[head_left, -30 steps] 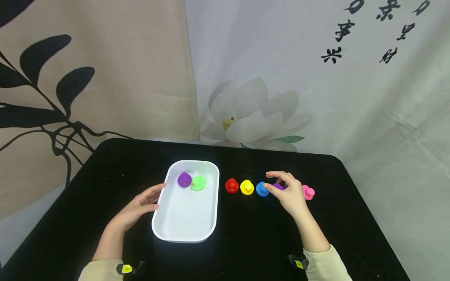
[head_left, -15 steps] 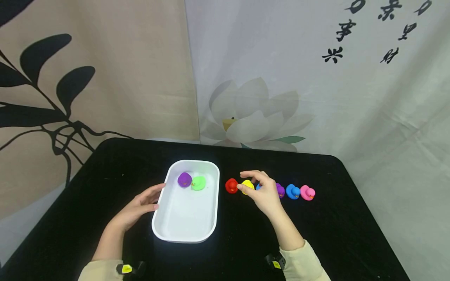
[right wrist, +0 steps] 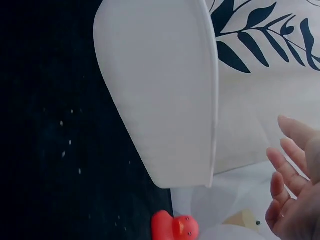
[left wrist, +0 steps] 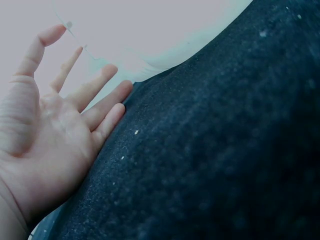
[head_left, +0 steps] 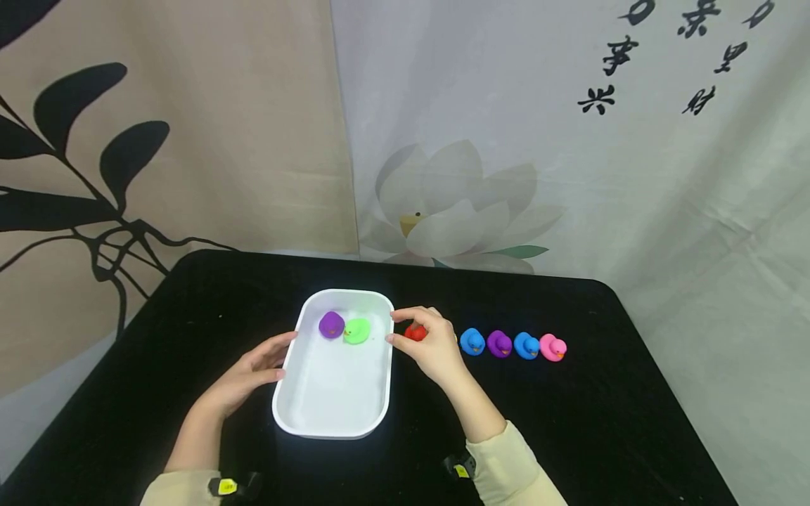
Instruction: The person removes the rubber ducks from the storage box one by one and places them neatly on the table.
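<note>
Table: before the backdrop.
Tray: on the table, left of the duck row.
Inside the tray: left duck and right duck, side by side toward the far end.
Left hand: at the tray's left rim.
Right hand: above the row's left end, beside the tray's right rim.

I see the white tray face up, a purple duck inside at twelve o'clock, a green duck at one. Outside, a partly covered red duck at two; a row towards three: blue duck, second purple duck, second blue duck, pink duck.
</note>
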Tool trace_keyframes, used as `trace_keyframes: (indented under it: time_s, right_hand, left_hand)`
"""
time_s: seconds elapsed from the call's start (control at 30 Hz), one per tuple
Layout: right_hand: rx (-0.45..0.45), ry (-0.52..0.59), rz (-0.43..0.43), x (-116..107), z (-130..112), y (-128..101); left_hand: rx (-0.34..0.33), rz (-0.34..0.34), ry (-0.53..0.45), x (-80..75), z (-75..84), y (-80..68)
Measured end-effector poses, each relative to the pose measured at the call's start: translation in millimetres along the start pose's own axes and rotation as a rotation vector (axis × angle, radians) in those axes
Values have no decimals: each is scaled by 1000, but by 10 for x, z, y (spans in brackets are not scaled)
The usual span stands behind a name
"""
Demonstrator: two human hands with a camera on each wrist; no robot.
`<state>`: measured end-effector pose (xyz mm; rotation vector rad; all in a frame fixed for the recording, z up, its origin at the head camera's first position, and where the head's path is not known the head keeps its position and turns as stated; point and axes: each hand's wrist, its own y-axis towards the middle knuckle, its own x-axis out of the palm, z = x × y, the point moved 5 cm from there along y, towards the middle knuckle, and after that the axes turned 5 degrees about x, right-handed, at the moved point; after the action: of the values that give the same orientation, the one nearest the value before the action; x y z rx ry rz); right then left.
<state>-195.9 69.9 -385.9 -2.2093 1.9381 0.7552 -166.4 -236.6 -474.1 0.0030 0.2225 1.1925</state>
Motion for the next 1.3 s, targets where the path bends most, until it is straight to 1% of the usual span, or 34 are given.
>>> trace_keyframes:
  time_s: [0.13,0.37,0.57,0.8,0.93,1.07,1.3]
  right_hand:
    - [-5,-62,-23,127,-22,53]
    - [-9,-121,-83,352,-43,145]
    - [-20,-186,-113,495,-43,235]
    - [-41,-242,-143,600,-40,352]
    - [-46,-250,-183,661,-5,417]
    - [-54,-279,-226,713,26,478]
    - [-72,-382,-291,752,45,575]
  left_hand:
    - [1,5,0,-5,13,-12]
    - [-6,6,-10,-11,8,-23]
    - [4,4,-7,-14,9,-22]
    - [19,-10,-15,-8,7,-10]
    - [35,-15,-13,-15,13,-12]
    - [28,-12,-12,-18,8,-11]
    - [30,-13,-15,-16,14,-4]
